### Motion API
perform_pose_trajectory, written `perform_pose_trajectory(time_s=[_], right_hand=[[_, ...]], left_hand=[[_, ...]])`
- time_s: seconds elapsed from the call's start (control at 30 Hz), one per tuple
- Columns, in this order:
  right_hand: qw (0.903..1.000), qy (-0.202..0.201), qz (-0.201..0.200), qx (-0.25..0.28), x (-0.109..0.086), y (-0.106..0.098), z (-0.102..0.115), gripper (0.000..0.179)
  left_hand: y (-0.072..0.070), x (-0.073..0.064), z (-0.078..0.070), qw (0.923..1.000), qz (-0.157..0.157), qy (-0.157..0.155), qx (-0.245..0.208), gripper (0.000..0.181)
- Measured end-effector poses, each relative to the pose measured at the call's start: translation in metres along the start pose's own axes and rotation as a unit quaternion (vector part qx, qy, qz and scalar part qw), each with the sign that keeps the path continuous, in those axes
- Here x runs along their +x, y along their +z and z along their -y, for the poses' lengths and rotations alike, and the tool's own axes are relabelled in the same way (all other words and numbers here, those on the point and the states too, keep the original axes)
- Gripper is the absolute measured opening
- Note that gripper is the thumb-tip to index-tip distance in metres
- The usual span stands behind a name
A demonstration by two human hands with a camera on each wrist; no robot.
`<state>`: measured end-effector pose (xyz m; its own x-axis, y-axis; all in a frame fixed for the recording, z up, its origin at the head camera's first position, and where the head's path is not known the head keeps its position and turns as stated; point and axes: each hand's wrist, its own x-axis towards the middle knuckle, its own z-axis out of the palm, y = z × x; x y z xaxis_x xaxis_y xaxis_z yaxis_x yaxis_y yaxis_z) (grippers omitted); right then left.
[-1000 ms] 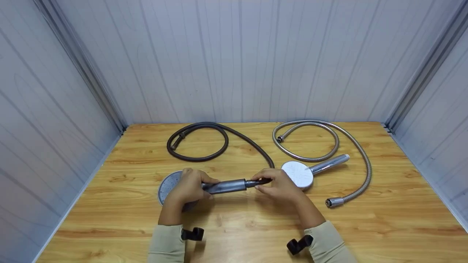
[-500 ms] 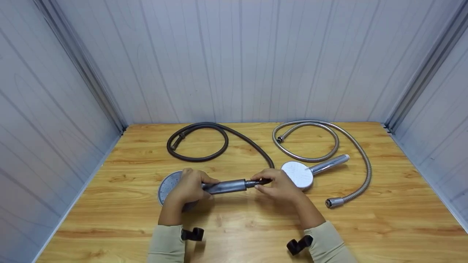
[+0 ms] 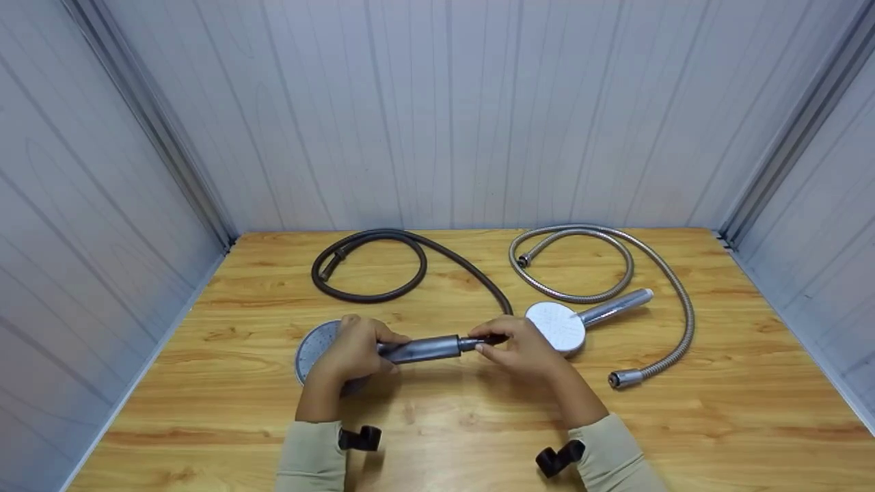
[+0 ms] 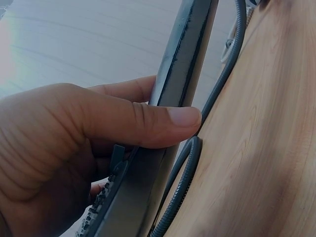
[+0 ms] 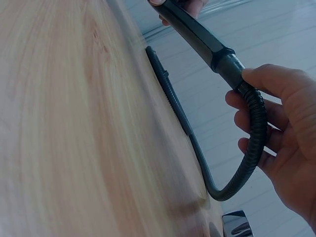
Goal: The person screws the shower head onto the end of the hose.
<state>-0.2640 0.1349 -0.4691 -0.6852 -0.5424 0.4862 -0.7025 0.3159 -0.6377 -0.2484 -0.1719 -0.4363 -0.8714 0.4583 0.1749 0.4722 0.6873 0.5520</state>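
Note:
My left hand [image 3: 352, 348] grips a dark grey shower head by its handle [image 3: 427, 348], close to the round spray face [image 3: 316, 348], which it partly covers. In the left wrist view the thumb lies across the handle [image 4: 180, 59]. At the handle's other end, my right hand [image 3: 518, 345] pinches the end fitting of a dark shower hose [image 3: 369, 298]. From the right wrist view, the fitting [image 5: 230, 69] meets the handle end in line; how far it is threaded on cannot be seen. Below the fitting the hose bends down to the table.
A chrome shower head with a white face [image 3: 557, 326] lies right of my right hand. Behind and beyond it, a silver hose [image 3: 581, 298] lies coiled, its end fitting [image 3: 625, 378] toward the front right. Pale panel walls [image 3: 444, 123] enclose the wooden table [image 3: 225, 410].

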Motion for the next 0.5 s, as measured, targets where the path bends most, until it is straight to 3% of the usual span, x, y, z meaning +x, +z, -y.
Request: perform_pose_trajectory(time_s=[0.5], right_hand=[[1.0,-0.005,0.0,-0.002,0.0009,-0.0002,-0.0007,0.02]], left_hand=[[0.0003,0.0006,0.0009,0.9999,0.004,-0.006,0.008,0.043]])
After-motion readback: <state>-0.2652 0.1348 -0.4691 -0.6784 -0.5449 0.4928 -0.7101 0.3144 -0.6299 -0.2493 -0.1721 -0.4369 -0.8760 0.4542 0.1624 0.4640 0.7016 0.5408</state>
